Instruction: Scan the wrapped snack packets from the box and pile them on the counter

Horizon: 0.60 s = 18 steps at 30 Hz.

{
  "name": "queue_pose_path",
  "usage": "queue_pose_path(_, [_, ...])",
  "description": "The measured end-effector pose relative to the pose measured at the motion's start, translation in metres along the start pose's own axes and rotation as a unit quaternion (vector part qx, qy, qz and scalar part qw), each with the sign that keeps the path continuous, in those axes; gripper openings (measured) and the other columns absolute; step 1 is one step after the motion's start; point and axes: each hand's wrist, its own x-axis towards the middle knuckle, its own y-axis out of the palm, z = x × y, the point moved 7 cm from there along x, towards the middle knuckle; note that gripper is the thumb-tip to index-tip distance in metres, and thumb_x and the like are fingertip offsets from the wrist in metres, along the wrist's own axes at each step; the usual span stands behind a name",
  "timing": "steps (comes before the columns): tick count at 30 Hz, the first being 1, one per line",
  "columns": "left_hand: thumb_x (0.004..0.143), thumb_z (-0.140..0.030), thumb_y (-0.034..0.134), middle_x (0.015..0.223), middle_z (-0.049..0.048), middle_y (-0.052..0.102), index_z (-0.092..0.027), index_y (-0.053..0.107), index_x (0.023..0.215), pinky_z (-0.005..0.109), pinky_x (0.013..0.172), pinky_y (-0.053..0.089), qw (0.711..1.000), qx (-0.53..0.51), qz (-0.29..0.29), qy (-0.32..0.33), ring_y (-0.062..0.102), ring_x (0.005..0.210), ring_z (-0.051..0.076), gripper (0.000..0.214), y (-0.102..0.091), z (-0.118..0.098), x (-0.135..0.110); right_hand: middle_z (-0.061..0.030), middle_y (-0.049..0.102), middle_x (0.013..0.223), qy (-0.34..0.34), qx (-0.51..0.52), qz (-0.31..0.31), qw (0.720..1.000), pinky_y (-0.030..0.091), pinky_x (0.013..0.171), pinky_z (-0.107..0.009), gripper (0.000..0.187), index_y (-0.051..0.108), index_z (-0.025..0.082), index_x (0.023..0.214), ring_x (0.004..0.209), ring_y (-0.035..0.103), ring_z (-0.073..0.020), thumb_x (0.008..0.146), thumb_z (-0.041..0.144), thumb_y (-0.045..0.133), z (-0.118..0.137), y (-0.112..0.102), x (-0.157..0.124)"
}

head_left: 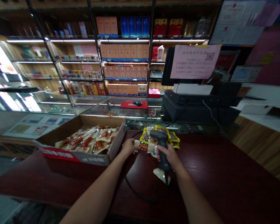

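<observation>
My right hand (170, 155) is wrapped round the handle of a dark barcode scanner (162, 146), its head pointing forward and left. A black cable (140, 196) runs from the scanner's base and loops over the table. My left hand (130, 146) pinches the left end of a clear-wrapped sausage packet (143, 147) just left of the scanner. Several yellow snack packets (175, 137) lie behind and beside the scanner. Another whitish packet (160, 175) rests under the scanner's lower end, partly covered.
An open cardboard box (118, 146) holding several wrapped sausages stands left on the dark red table (219, 177). Behind is a glass counter with a computer mouse (137, 103) on a red mat (123, 105). A cash register (196, 104) stands at right; stocked shelves line the back.
</observation>
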Motion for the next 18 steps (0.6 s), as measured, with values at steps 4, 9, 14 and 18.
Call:
queue_pose_path(4, [0.061,-0.040,0.065,0.054,-0.0057,0.047,-0.018,0.043,0.058,0.023,0.054,0.039,0.967,-0.248,-0.022,0.054,0.049,0.055,0.011,0.031,-0.007,-0.003,0.000,0.0045,0.059,0.052,0.001,0.006,-0.006,1.000,0.046,0.036,-0.024,0.034,0.053,0.018,0.084,0.036,0.053,-0.0121,0.064,0.040,0.071,-0.002,-0.003,0.001])
queue_pose_path(9, [0.069,-0.048,0.056,0.069,-0.0038,0.053,-0.019,0.044,0.077,0.024,0.056,0.044,0.882,-0.437,-0.172,0.046,0.053,0.060,0.011,0.032,-0.024,0.012,0.002,0.0051,0.059,0.052,0.002,0.010,0.007,1.000,0.046,0.036,-0.022,0.037,0.053,0.017,0.089,0.037,0.054,-0.0113,0.065,0.040,0.070,-0.001,-0.002,0.001])
queue_pose_path(14, [0.079,-0.043,0.049,0.078,0.0001,0.056,-0.018,0.048,0.085,0.028,0.069,0.047,0.865,-0.414,-0.278,0.059,0.056,0.072,0.013,0.026,-0.029,0.025,0.003,0.0044,0.059,0.052,0.014,-0.013,0.021,1.000,0.046,0.036,-0.023,0.037,0.052,0.016,0.087,0.037,0.054,-0.0115,0.066,0.041,0.069,-0.001,0.000,0.000])
queue_pose_path(18, [0.083,-0.040,0.048,0.081,0.0013,0.057,-0.018,0.050,0.088,0.029,0.074,0.046,0.857,-0.411,-0.301,0.072,0.056,0.077,0.014,0.023,-0.027,0.028,0.004,0.0050,0.058,0.051,0.024,-0.035,0.017,0.999,0.045,0.035,-0.022,0.035,0.052,0.017,0.086,0.037,0.054,-0.0119,0.066,0.042,0.068,-0.004,-0.001,0.000])
